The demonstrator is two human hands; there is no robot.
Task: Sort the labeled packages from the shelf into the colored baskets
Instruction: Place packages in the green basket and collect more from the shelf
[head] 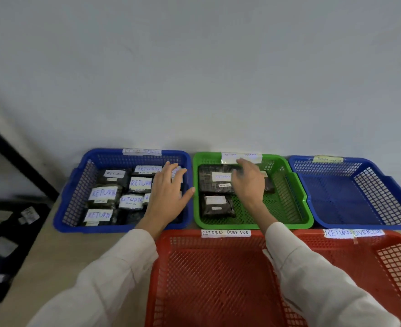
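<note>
From the head view we record five mesh baskets on a tan table (65, 253) against a pale wall. The left blue basket (124, 228) holds many dark packages (102, 195) with white labels reading "RETURN". The green basket (218, 224) holds a large package (215, 179) at its far side and a smaller package (216, 206) nearer us. The right blue basket (369, 182) and two red baskets (206, 279) stand alongside; the near one carries a tag (225, 233) reading "RETURN OVER DUE".

The left hand (169, 190) hovers over the right side of the left blue basket, fingers straight and spread, gripping nothing. The right hand (249, 182) is over the green basket, blurred; we cannot tell whether it holds anything. A dark shelf (6, 232) with more packages sits at the far left.
</note>
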